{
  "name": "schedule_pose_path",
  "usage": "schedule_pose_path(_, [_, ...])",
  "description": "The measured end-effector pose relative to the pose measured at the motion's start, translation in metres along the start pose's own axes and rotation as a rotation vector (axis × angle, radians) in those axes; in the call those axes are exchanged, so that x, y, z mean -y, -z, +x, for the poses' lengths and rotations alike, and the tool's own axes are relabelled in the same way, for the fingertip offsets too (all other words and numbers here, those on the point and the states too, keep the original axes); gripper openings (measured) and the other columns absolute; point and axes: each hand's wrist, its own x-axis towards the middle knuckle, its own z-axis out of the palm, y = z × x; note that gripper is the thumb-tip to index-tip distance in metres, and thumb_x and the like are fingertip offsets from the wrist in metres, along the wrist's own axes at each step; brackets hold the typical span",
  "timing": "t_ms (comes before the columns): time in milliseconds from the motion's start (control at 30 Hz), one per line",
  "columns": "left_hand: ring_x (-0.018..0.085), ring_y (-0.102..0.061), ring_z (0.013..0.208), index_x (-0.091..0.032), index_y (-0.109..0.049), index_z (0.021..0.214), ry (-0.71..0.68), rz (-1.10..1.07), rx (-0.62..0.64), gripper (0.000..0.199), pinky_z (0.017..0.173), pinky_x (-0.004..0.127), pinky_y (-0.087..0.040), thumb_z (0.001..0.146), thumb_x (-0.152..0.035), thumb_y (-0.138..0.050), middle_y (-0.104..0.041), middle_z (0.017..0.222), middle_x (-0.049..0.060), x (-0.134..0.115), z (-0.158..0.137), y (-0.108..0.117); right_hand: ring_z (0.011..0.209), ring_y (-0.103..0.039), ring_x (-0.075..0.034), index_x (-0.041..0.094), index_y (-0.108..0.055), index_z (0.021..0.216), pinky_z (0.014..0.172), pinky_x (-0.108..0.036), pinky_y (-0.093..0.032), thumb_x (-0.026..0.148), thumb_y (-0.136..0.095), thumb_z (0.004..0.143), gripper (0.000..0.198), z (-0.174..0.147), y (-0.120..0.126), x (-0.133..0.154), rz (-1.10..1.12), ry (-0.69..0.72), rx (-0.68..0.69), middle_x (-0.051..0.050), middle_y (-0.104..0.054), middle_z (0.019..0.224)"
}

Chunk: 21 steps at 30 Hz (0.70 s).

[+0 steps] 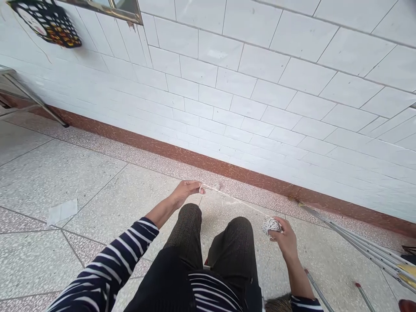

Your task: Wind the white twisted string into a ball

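My right hand (286, 237) is closed around a ball of yarn (270, 225), white with dark flecks, out past my right knee. From the ball a pale yarn strand (248, 205) runs across to my left hand (186, 191). The thumb and fingers of that hand pinch the strand in front of my left knee. Just right of these fingertips a small pale clump (215, 186) shows along the strand. Whether it hangs from the yarn or lies on the floor behind, I cannot tell.
Ahead rises a white tiled wall (256, 91) above a red-brown skirting (156, 141). Crutch-like metal poles (351, 240) lean at the right. A metal-legged stand (35, 97) is at the left, near a paper sheet (63, 211) on the speckled floor. A black net basket (48, 21) hangs upper left.
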Motion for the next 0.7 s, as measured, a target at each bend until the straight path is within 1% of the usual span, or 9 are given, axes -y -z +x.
schedule_pose_path(67, [0.019,-0.062,0.076,-0.013,-0.068,0.063,0.01,0.039,-0.012,0.031,0.089,0.036,-0.047,0.073,-0.042,-0.071,-0.066,0.067,0.006,-0.003,0.003,0.007,0.099,-0.057,-0.028,0.023,-0.062,0.102,0.057,-0.032,-0.055,0.031,-0.058,0.056,0.048,0.003,0.008,-0.008,-0.066,0.021,-0.036,-0.006,-0.053,0.12])
schedule_pose_path(233, [0.018,-0.06,0.068,-0.014,-0.064,0.058,0.011,0.206,0.023,0.033,0.079,0.033,-0.049,0.073,-0.043,-0.069,-0.059,0.057,0.002,-0.024,0.019,0.026,0.105,-0.055,-0.033,0.021,-0.062,0.102,0.082,-0.043,-0.047,0.035,-0.056,0.058,0.046,0.01,0.035,-0.014,-0.262,0.089,-0.194,-0.01,-0.055,0.121])
schedule_pose_path(300, [0.019,-0.06,0.07,-0.015,-0.064,0.058,-0.016,0.3,0.002,0.033,0.079,0.032,-0.048,0.073,-0.044,-0.068,-0.061,0.059,0.003,-0.037,0.029,0.039,0.105,-0.055,-0.034,0.021,-0.062,0.103,0.084,-0.044,-0.043,0.037,-0.055,0.059,0.047,0.013,0.049,-0.012,-0.303,0.089,-0.254,-0.011,-0.056,0.123])
schedule_pose_path(400, [0.02,-0.06,0.076,-0.015,-0.065,0.059,-0.065,0.385,-0.092,0.03,0.081,0.03,-0.047,0.075,-0.041,-0.066,-0.065,0.064,0.003,-0.055,0.044,0.062,0.106,-0.054,-0.036,0.021,-0.062,0.104,0.082,-0.046,-0.041,0.038,-0.053,0.06,0.048,0.016,0.071,-0.009,-0.327,0.055,-0.341,-0.013,-0.053,0.128])
schedule_pose_path(467, [0.02,-0.06,0.081,-0.015,-0.065,0.061,-0.06,0.444,-0.158,0.028,0.082,0.029,-0.045,0.078,-0.037,-0.063,-0.067,0.067,0.003,-0.061,0.055,0.078,0.105,-0.054,-0.037,0.021,-0.063,0.102,0.08,-0.046,-0.041,0.037,-0.053,0.059,0.047,0.018,0.079,-0.009,-0.312,0.024,-0.369,-0.013,-0.053,0.129])
schedule_pose_path(533, [0.019,-0.059,0.08,-0.015,-0.065,0.06,-0.018,0.597,-0.226,0.028,0.077,0.026,-0.042,0.08,-0.034,-0.061,-0.068,0.07,0.001,-0.061,0.066,0.092,0.105,-0.054,-0.036,0.021,-0.064,0.1,0.078,-0.045,-0.043,0.035,-0.055,0.057,0.046,0.018,0.08,-0.008,-0.26,0.001,-0.346,-0.012,-0.053,0.129])
schedule_pose_path(600, [0.016,-0.055,0.068,-0.016,-0.063,0.058,0.008,0.767,-0.273,0.026,0.066,0.023,-0.037,0.081,-0.029,-0.06,-0.064,0.062,-0.001,-0.056,0.077,0.102,0.098,-0.057,-0.032,0.021,-0.064,0.108,0.073,-0.042,-0.048,0.033,-0.056,0.058,0.053,0.017,0.074,-0.003,-0.182,-0.018,-0.272,-0.01,-0.057,0.123])
schedule_pose_path(633, [0.015,-0.051,0.062,-0.016,-0.063,0.059,0.002,0.815,-0.281,0.024,0.061,0.023,-0.034,0.08,-0.026,-0.06,-0.059,0.056,-0.003,-0.053,0.082,0.106,0.092,-0.059,-0.029,0.022,-0.062,0.116,0.071,-0.04,-0.05,0.032,-0.056,0.06,0.058,0.015,0.069,0.002,-0.117,-0.024,-0.206,-0.009,-0.058,0.121])
schedule_pose_path(700, [0.014,-0.045,0.056,-0.016,-0.063,0.067,-0.049,0.824,-0.265,0.014,0.057,0.023,-0.029,0.08,-0.022,-0.059,-0.053,0.051,-0.004,-0.044,0.091,0.109,0.084,-0.061,-0.023,0.026,-0.055,0.131,0.067,-0.037,-0.053,0.03,-0.058,0.063,0.068,0.01,0.058,0.017,0.108,-0.031,-0.009,-0.006,-0.059,0.124])
